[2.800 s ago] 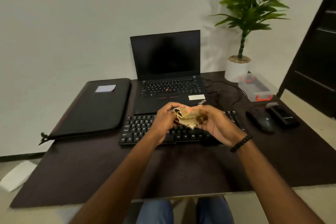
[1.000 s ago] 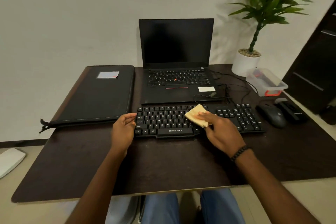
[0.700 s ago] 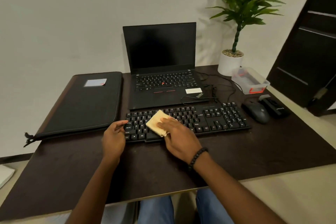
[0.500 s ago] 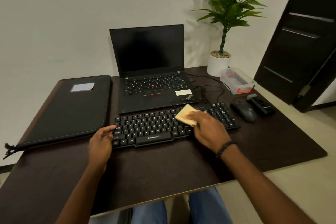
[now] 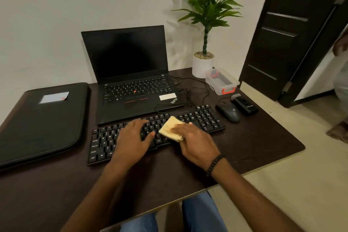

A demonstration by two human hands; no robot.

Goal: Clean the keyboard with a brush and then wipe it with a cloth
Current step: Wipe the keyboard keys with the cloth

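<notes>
head view: cloth (image 5: pixel 170 128) under right hand (image 5: pixel 195 141) on keyboard (image 5: pixel 205 118), beside left hand (image 5: pixel 131 137)

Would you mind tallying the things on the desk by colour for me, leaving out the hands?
Black: 5 - keyboard, laptop, case, mouse, small device
White: 1 - plant pot
Tan: 1 - cloth
Clear: 1 - plastic box
Total: 8
</notes>
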